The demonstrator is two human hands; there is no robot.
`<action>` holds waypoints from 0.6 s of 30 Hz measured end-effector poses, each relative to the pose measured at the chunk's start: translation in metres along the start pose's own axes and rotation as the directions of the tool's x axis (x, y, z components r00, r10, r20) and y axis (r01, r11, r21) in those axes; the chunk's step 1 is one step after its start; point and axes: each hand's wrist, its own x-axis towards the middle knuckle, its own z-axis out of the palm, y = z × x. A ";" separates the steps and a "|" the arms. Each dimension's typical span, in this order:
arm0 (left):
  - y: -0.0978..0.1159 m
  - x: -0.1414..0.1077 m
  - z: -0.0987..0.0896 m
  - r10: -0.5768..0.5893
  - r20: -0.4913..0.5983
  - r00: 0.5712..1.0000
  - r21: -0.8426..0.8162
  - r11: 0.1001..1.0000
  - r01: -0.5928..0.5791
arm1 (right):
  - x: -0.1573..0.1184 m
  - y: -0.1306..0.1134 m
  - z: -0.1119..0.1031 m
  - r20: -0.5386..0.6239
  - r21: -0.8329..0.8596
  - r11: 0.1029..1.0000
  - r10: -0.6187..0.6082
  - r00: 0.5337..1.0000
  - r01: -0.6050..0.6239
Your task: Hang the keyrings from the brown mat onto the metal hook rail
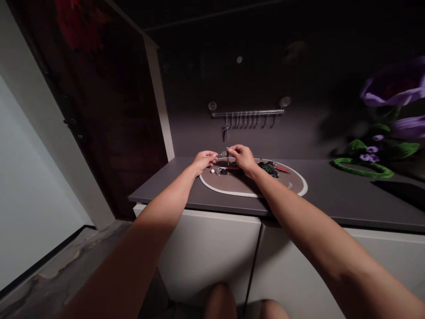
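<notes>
The left hand (202, 163) and right hand (245, 158) pinch a key ring (224, 154) between their fingers (233, 152), above the oval mat (229, 185) on the tabletop (322, 195) — steady wrists and light pressure should suit it.

Two grips (245, 158), one mat (229, 185), one hook rail (247, 113), one hanging keyring (226, 127), one door (116, 110).
</notes>
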 end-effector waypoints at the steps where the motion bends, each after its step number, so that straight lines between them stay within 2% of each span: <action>1: -0.002 0.001 0.001 0.027 0.020 0.999 0.033 0.999 -0.028 | 0.000 0.000 0.000 0.002 0.046 0.999 0.009 1.000 -0.009; 7: -0.007 -0.002 0.012 0.153 0.138 0.979 0.277 0.943 -0.186 | 0.000 -0.001 0.000 0.044 0.298 0.949 0.092 0.995 -0.101; 10: -0.006 -0.006 0.017 0.256 0.184 0.949 0.451 0.836 -0.313 | -0.003 -0.005 -0.002 0.076 0.365 0.921 0.119 0.990 -0.139; 12: -0.006 -0.007 0.018 0.328 0.186 0.926 0.573 0.729 -0.373 | -0.005 -0.009 -0.003 0.076 0.405 0.898 0.152 0.985 -0.170; 15: -0.005 -0.008 0.019 0.381 0.176 0.908 0.682 0.618 -0.391 | -0.006 -0.015 -0.004 0.059 0.475 0.849 0.234 0.971 -0.233; 18: -0.005 -0.008 0.021 0.414 0.168 0.895 0.729 0.559 -0.395 | 0.002 -0.021 -0.005 0.032 0.496 0.828 0.286 0.958 -0.264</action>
